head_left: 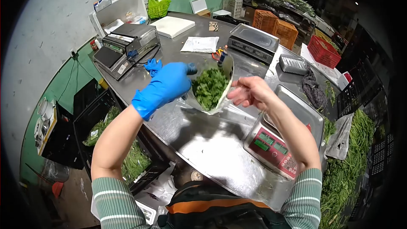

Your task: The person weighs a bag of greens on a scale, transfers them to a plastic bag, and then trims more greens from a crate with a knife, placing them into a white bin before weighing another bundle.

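A bag [227, 68] with pale inner walls stands mouth-up in front of me, with leafy green herbs [210, 85] inside it. My left hand [171, 81], in a blue glove, is closed on the bag's left side; part of its grip is hidden. On the other side, my bare right hand [251, 90] is close against the bag's right edge. Its fingers are loosely curled and apart, slightly blurred, and I see nothing held in them. Below my right forearm sits a red and white digital scale [271, 146] with a metal tray [292, 101] and lit green displays.
A second scale [253, 42] and a white packet [200, 44] lie farther back on the metal table [203, 144]. At left are a label printer [127, 44] and a crate [114, 101] with bagged greens. Loose green stems [349, 165] are heaped at right, near a red crate [323, 51].
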`<action>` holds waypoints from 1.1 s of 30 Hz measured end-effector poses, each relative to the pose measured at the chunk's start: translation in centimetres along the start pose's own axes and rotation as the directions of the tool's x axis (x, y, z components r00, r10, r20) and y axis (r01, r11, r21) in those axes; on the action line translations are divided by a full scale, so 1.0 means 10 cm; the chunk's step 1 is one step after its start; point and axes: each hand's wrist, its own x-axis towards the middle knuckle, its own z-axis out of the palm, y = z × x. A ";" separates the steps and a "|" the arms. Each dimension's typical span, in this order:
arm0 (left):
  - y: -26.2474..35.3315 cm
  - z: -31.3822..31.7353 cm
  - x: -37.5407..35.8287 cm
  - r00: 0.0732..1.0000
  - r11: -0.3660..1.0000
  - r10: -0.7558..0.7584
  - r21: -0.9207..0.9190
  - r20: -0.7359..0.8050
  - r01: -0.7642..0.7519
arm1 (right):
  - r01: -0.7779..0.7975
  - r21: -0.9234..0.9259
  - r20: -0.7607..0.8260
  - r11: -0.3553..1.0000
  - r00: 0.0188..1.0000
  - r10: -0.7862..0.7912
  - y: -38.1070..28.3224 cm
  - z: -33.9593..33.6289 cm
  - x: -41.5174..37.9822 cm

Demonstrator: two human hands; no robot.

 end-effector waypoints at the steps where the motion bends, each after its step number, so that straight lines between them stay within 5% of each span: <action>1: 0.22 -0.17 -0.05 0.984 0.932 -0.154 -0.317 0.085 0.173 | 0.060 -0.021 0.023 0.998 0.998 -0.059 -0.14 0.05 -0.12; 3: -0.07 -0.16 0.10 0.947 0.805 -0.280 -0.499 0.157 0.320 | 0.092 -0.099 0.034 0.991 0.995 -0.089 -0.05 0.13 -0.08; 5: -0.59 0.24 0.17 0.900 0.833 -0.330 -0.361 0.285 0.419 | 0.017 -0.244 0.038 0.970 0.999 -0.008 0.20 0.16 0.08; 7: -0.40 0.27 0.05 0.887 0.779 -0.340 -0.435 0.312 0.451 | 0.059 -0.516 0.000 0.854 0.998 -0.069 0.29 0.08 0.12; 9: -0.46 0.31 0.07 0.884 0.728 -0.286 -0.516 0.370 0.452 | 0.035 -0.918 -0.070 0.395 0.966 -0.249 0.33 0.02 0.13; 10: -0.43 0.32 0.07 0.883 0.723 -0.290 -0.521 0.369 0.455 | 0.114 -0.973 -0.008 0.203 0.854 -0.520 0.35 0.04 0.02; 11: -0.37 0.33 0.09 0.883 0.712 -0.280 -0.536 0.376 0.454 | 0.134 -0.991 0.099 -0.011 0.672 -0.734 0.34 0.06 -0.08; 14: -0.23 0.29 0.14 0.888 0.704 -0.252 -0.557 0.386 0.441 | 0.446 -0.847 0.491 -0.290 0.445 -0.749 0.24 0.14 -0.16; 17: -0.13 0.28 0.28 0.893 0.700 -0.241 -0.569 0.380 0.431 | 0.588 -0.772 0.569 -0.242 0.469 -0.676 0.17 -0.12 -0.08; 18: -0.09 0.24 0.36 0.898 0.693 -0.253 -0.580 0.359 0.427 | 0.623 -0.765 0.390 -0.164 0.246 -0.887 -0.12 -0.24 -0.12; 19: 0.08 0.11 0.38 0.925 0.713 -0.238 -0.594 0.295 0.373 | 0.730 -0.682 0.030 0.044 0.088 -0.996 -0.55 -0.39 -0.35; 22: 0.16 0.21 0.66 0.956 0.619 -0.167 -0.729 0.242 0.293 | 0.732 -0.679 -0.311 -0.056 -0.357 -0.881 -1.28 -0.98 -1.00; 23: 0.23 0.21 0.67 0.956 0.619 -0.159 -0.730 0.246 0.291 | 0.726 -0.666 -0.229 -0.172 -0.418 -0.879 -1.29 -1.08 -1.07; 25: 0.38 0.28 0.58 0.986 0.703 -0.129 -0.691 0.110 0.169 | 0.432 -0.901 -0.111 -0.032 -0.302 -0.947 -0.96 -1.13 -1.10; 28: 0.39 0.41 0.05 0.991 0.884 0.122 -0.461 0.057 -0.082 | 0.351 -0.936 -0.035 0.043 0.027 -0.999 0.00 -1.90 -1.03; 29: 0.31 0.53 -0.20 0.976 0.893 0.216 -0.410 0.028 -0.186 | 0.112 -0.994 -0.017 0.006 -0.102 -0.995 0.21 -1.71 -1.02; 30: 0.22 0.64 -0.44 0.952 0.889 0.306 -0.358 0.003 -0.285 | 0.299 -0.799 -0.458 0.521 0.258 -0.851 0.60 -2.01 -1.14; 31: 0.11 0.64 -0.63 0.932 0.911 0.280 -0.370 0.229 -0.182 | 0.016 -0.817 -0.493 0.577 0.500 -0.712 0.86 -2.09 -1.31; 32: -0.03 0.61 -0.81 0.861 0.929 0.245 -0.363 0.446 -0.076 | -0.247 -0.850 -0.488 0.466 0.703 -0.517 1.13 -2.17 -1.47; 33: -0.26 0.66 -0.91 0.837 0.929 0.127 -0.360 0.532 0.088 | -0.478 -0.819 -0.320 -0.318 0.840 -0.438 1.24 -2.02 -1.57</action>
